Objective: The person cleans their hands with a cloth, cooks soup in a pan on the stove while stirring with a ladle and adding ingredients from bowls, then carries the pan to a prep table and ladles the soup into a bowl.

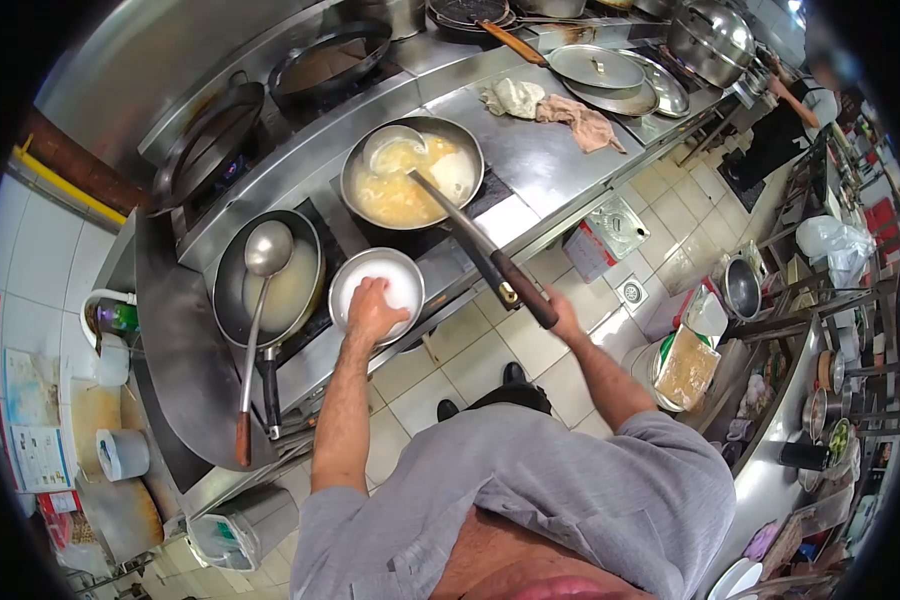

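My left hand [373,312] reaches into a metal bowl [417,272] of white powder [402,283], its fingers bent together in the powder and the tips partly hidden. My right hand [564,318] grips the dark wooden handle end of a ladle [467,222]. The ladle's bowl rests in a frying pan [479,165], amid a pale liquid with yellow, egg-like bits. That pan's own black handle runs beneath the ladle's shaft. Left of the bowl, a second pan [222,262] contains cloudy liquid, and another ladle [269,249] lies across it.
Two empty dark pans [332,62] sit on the rear burners, with a flame under the left one. Cloths [580,122] and metal lids [598,68] lie on the counter at right. Beyond them stands a person [792,120]. A lidded bucket [682,372] stands on the floor.
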`<state>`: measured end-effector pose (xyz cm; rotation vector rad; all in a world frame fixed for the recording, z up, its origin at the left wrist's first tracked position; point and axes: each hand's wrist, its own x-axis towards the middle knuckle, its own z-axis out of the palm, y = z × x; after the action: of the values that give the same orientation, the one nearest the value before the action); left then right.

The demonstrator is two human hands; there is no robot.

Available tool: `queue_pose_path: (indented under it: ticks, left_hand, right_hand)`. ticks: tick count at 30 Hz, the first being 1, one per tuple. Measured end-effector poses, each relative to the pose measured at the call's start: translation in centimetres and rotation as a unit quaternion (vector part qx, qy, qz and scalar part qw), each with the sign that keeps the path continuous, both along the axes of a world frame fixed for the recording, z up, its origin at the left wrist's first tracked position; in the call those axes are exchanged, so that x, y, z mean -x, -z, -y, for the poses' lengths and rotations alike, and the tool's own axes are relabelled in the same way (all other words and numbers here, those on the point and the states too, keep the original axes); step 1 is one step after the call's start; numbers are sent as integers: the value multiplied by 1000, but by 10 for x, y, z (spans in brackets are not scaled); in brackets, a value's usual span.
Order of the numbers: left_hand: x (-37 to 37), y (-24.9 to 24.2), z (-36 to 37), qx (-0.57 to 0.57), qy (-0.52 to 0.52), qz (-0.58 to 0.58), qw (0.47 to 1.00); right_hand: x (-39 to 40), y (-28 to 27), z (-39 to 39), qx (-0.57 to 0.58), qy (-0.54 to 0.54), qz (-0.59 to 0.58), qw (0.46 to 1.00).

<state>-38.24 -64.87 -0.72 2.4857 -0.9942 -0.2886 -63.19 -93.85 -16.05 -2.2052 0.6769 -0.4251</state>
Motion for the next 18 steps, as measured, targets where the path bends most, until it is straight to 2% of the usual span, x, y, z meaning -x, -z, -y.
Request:
queue_pose_path:
  ticks: [1,3,7,9,12,15,17,18]
  left_hand:
    - [2,-1,0,3,-8,4,1000]
    - [3,-2,2,-4,-24,3,1000]
    - [8,-1,10,-20,-79,1,997]
    - [11,1,14,-32,-109,6,993]
    - [13,5,16,-34,-144,11,989]
    - [18,1,20,-36,-167,-9,985]
    - [18,4,23,-26,-186,-5,982]
    - [18,3,25,-27,-191,-2,981]
  right_hand:
    - [-9,-11,33,18,38,-83,996]
    - [-32,-34,87,113,125,-9,986]
    - [-101,-76,201,245,147,32,958]
    - [-137,-102,233,253,200,-29,946]
    - [-181,-107,287,253,180,-38,950]
    - [-204,-102,308,231,195,-83,950]
    - [-209,-89,310,185,162,-218,945]
    - [-208,-69,304,276,203,-140,929]
